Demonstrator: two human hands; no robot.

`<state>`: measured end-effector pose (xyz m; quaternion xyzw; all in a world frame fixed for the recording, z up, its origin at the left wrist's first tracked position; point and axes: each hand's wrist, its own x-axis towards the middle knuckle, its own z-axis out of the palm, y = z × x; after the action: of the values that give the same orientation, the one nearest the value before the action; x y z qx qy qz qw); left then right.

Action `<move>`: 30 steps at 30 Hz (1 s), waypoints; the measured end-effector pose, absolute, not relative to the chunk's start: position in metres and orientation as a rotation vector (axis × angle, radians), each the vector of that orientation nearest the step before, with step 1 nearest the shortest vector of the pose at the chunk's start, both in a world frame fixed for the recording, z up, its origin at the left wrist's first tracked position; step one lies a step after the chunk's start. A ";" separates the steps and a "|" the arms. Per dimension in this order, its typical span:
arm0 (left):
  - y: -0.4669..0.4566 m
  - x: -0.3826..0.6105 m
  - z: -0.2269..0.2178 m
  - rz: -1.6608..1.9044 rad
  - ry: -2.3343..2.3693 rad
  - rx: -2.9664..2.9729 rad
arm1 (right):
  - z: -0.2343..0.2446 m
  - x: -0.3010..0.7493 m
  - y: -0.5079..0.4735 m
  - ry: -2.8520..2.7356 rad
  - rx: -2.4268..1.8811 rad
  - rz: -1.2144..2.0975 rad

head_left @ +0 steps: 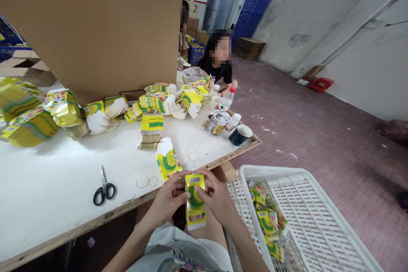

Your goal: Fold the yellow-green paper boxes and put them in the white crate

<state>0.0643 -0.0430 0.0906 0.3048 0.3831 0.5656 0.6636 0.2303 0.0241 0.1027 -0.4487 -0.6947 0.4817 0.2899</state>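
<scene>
Between my two hands, above my lap, is a small yellow and green printed carton [195,212] with a barcode at its upper end. My left hand [174,197] grips its left side, thumb on the front. From the right, my right hand [216,195] holds it too, its thumb pressed on the printed face. Just beyond my hands, a few flat cartons [167,159] with white flaps lie at the table edge. Behind them stands a stack of flat cartons [150,129].
Scissors [103,189] lie on the white table [57,195]. A white basket [318,204] with several cartons stands at my right. A dark mug [240,134], a clear jar [218,123] and bottles crowd the table corner. A cardboard sheet [105,29] rises behind carton piles; a person sits beyond.
</scene>
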 end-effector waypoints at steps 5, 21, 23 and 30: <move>-0.042 0.064 0.096 1.275 0.853 0.687 | 0.108 0.239 0.029 -1.664 -1.154 1.421; -0.030 0.079 0.081 1.336 1.205 1.006 | 0.110 0.273 0.025 -1.580 -1.257 1.168; -0.029 0.067 0.068 1.384 1.403 1.061 | 0.120 0.307 0.033 -1.665 -1.442 0.680; -0.025 0.049 0.025 1.421 1.585 1.087 | 0.094 0.281 0.052 -1.694 -1.500 0.653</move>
<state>0.0494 -0.0252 0.0249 0.4231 0.6168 0.5530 0.3671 0.2814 0.0520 0.0942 -0.5882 -0.6643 0.2563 0.3835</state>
